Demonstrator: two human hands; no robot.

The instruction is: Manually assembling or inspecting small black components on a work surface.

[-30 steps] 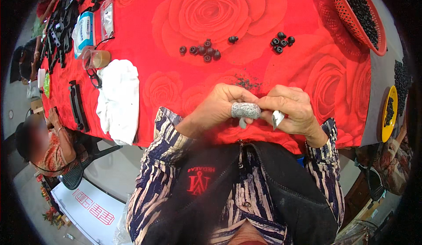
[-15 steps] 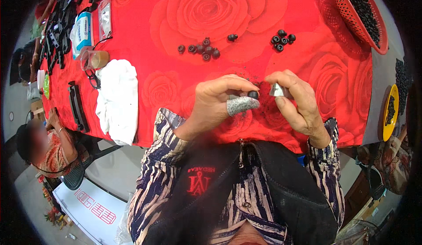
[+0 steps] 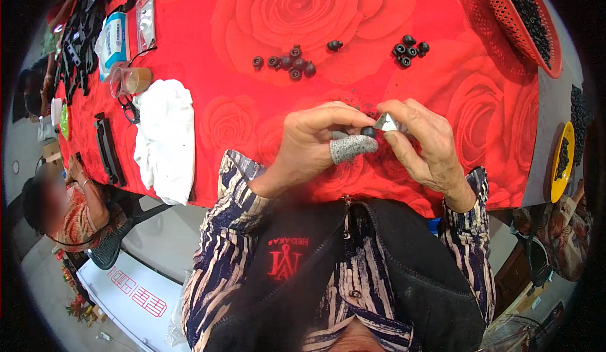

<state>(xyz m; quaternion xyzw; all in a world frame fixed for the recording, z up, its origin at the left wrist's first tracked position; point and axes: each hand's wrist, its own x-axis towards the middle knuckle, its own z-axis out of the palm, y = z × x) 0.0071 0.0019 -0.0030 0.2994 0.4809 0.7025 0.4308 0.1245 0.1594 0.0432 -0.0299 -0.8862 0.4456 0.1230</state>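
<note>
My left hand [image 3: 315, 136] is closed on a small round black part [image 3: 368, 132], pinched between finger and thumb. A grey speckled finger cot [image 3: 353, 148] covers the thumb of this hand. In my right hand [image 3: 424, 139] is a small shiny metal blade [image 3: 386, 123], gripped between thumb and fingers. Its edge lies right beside the black part, and I cannot tell whether they touch. Dark crumbs are scattered on the red cloth around my fingers. Beyond the hands lie a cluster of similar black parts [image 3: 295, 63], a pair of them [image 3: 334, 45], and another cluster [image 3: 408, 52] to the right.
A red basket [image 3: 493, 2] of black parts stands far right, above a yellow plate [image 3: 555, 188]. On the left are a white cloth [image 3: 165, 140], glasses [image 3: 130, 110], a cup [image 3: 137, 81], a tissue pack [image 3: 115, 40] and long black parts [image 3: 79, 49]. A person [image 3: 82, 200] sits at left.
My right hand has moved left with the metal blade, bringing it up beside the black part. My left hand has shifted slightly right. The whole view has moved a little.
</note>
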